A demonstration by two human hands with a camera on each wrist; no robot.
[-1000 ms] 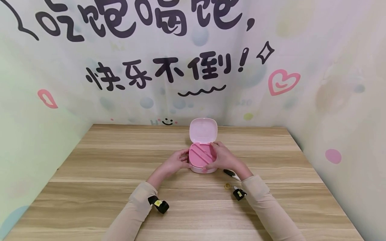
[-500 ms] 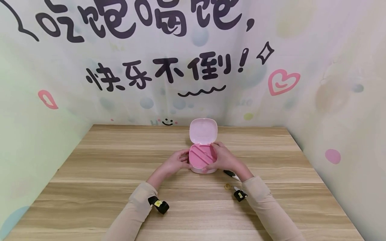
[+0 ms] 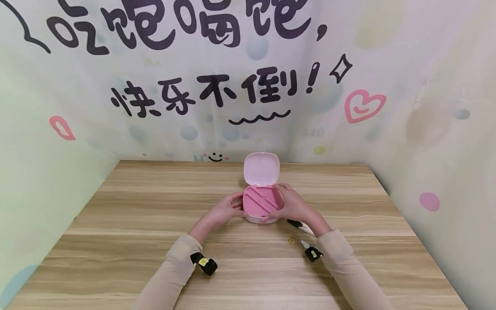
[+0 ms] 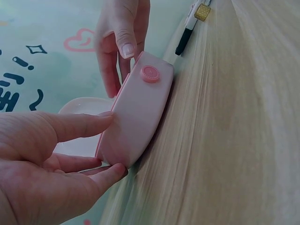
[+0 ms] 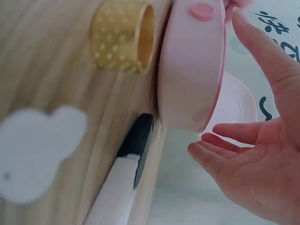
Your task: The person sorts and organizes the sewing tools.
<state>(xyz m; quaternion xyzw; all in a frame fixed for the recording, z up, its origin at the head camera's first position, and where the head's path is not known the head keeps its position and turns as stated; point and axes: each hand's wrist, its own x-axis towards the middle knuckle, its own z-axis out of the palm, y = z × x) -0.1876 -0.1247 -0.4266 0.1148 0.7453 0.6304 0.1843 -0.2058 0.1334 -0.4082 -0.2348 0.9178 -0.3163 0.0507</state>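
Observation:
A pink box [image 3: 255, 219] stands with its pale lid [image 3: 261, 168] raised at the back. Inside its rim lies a darker pink insert [image 3: 257, 201] with diagonal ridges. My left hand [image 3: 222, 210] holds the box's left end, thumb on the front wall [image 4: 136, 112] and fingers round the side. At the right end, my right hand [image 3: 292, 206] hovers with thumb and fingers spread. In the right wrist view, the fingers of that hand [image 5: 262, 154] are extended just off the box's edge, with nothing between them. A round pink button [image 4: 150, 74] sits on the front wall.
Right of the box, on the wooden table [image 3: 155, 181], lie a black-and-white pen-like tool [image 5: 124, 173], a dimpled gold thimble [image 5: 117, 37] and a flat whitish rounded piece [image 5: 37, 150]. My right forearm passes over this area. A printed cloth [image 3: 217, 129] hangs behind.
My right hand has shifted slightly right, its fingers easing away from the insert and showing more of its right side. The left hand and the box have stayed in place.

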